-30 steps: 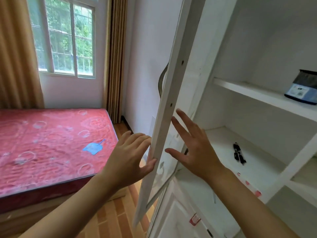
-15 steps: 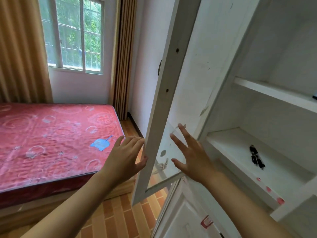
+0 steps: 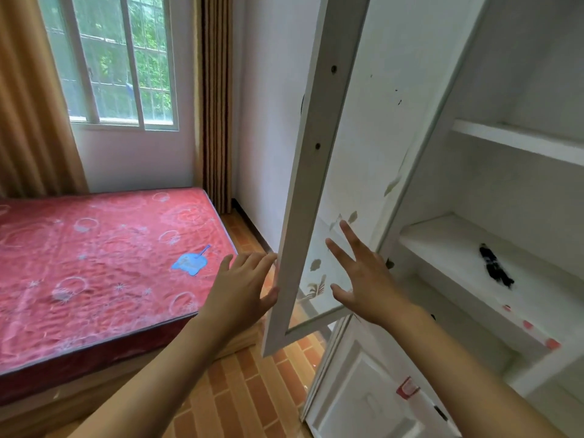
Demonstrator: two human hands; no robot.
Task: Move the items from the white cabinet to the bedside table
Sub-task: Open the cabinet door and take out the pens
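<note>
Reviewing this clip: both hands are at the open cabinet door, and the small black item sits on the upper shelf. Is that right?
Not quite. The head view shows the black item lying on the lower shelf, not the upper shelf. The rest stands: the left hand and right hand are at the open cabinet door.

bed (image 3: 94, 273) left, cabinet (image 3: 474, 248) right

A red ring-patterned mattress (image 3: 94, 263) is lying near a white cabinet (image 3: 474, 216), tan curtains (image 3: 28, 105) hanging.
</note>
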